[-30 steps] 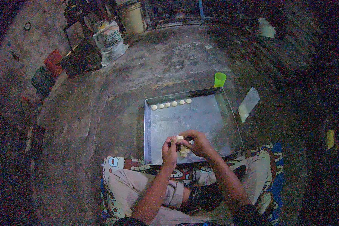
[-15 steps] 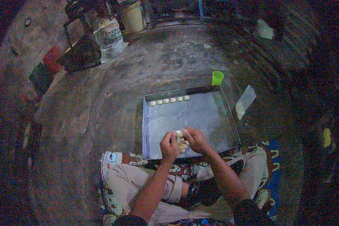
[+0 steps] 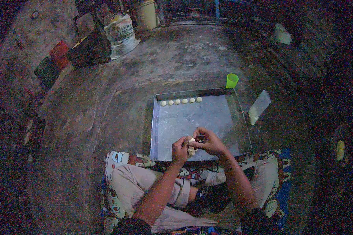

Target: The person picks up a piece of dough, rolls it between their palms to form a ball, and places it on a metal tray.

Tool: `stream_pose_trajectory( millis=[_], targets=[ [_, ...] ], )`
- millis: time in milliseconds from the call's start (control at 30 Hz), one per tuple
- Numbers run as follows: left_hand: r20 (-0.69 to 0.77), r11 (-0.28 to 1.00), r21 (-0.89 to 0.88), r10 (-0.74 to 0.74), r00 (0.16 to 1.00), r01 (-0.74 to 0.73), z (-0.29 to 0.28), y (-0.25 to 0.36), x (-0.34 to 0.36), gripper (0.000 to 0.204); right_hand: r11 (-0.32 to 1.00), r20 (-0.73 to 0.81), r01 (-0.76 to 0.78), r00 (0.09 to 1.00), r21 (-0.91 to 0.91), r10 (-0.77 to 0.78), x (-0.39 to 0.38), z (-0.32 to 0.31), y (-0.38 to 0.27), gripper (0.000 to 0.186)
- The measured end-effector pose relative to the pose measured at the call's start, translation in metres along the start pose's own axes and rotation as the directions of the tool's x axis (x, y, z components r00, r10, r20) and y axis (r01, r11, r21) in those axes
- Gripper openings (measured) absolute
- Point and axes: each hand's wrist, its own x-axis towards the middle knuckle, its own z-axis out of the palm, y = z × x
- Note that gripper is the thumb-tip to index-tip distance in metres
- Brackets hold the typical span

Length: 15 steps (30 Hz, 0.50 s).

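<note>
A pale, uneven piece of dough [image 3: 191,151] hangs between my fingers over the near half of a shallow metal tray [image 3: 239,109]. My left hand [image 3: 179,152] is closed on it from the left. My right hand [image 3: 208,143] pinches it from the right, thumb and fingers near its top. In the tray's far left part lies a row of several small round dough pieces [image 3: 177,102]. A green cup [image 3: 231,80] stands just beyond the tray's far right corner.
A translucent bag [image 3: 259,106] lies right of the tray. I sit cross-legged on a patterned mat [image 3: 117,160]. At the back are a white sack [image 3: 121,37], a cream bucket [image 3: 147,15], red [image 3: 59,54] and green [image 3: 47,72] objects, and a pale item [image 3: 282,34].
My right hand has turned and shifted slightly up, and the dough between my fingers now hangs narrower, more covered by them. The whole view has shifted slightly.
</note>
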Motion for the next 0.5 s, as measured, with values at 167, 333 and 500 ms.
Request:
stream_pose_trajectory(
  millis=[167, 333, 500],
  targets=[
    [0.147, 0.955, -0.226, -0.162, 0.976, 0.193, 0.006, -0.005, 0.02, 0.033, 0.978, -0.022, 0.164, 0.985, -0.128, -0.169, 0.007, -0.016, 0.005, 0.026],
    [0.17, 0.82, -0.367, -0.405, 0.898, 0.439, 0.017, -0.012, 0.036, 0.03, 0.927, -0.114, 0.194, 0.964, -0.322, -0.242, 0.018, -0.02, 0.008, 0.016],
    [0.252, 0.959, -0.204, -0.141, 0.957, 0.195, 0.024, -0.01, 0.044, 0.033, 0.956, -0.284, 0.033, 0.951, -0.293, -0.119, 0.034, -0.023, 0.016, 0.019]
  ],
)
